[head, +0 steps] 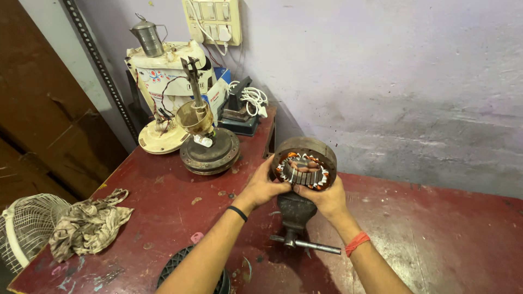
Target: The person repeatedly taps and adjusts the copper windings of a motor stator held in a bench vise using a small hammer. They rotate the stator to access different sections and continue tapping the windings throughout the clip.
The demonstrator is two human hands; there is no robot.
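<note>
Head view: both hands meet on a round motor stator [304, 163], a rusty steel ring with copper windings and pale insulation strips showing in its bore. The left hand [265, 188] grips the ring's lower left rim, fingers curled against the outer shell. The right hand [325, 197] cups the lower right rim from beneath, thumb near the winding face. The stator stands on edge between the two hands, bore facing the camera, directly above a dark bench vise [296, 213] whose handle bar [306, 245] sticks out below the right wrist. Whether the vise is already biting the ring cannot be told; the hands hide the contact.

It looks heavy and rigid, a laminated iron core, rough with rust so unlikely to slip. The copper coils and insulation are the delicate part; the outer shell is the safe place to hold, as both hands do now.

Beyond the left hand stands a fan motor housing [209, 149] with a brass-coloured cup on its shaft. A crumpled rag [87, 224] lies well off to the left of the left forearm on the red workbench [436, 239].
</note>
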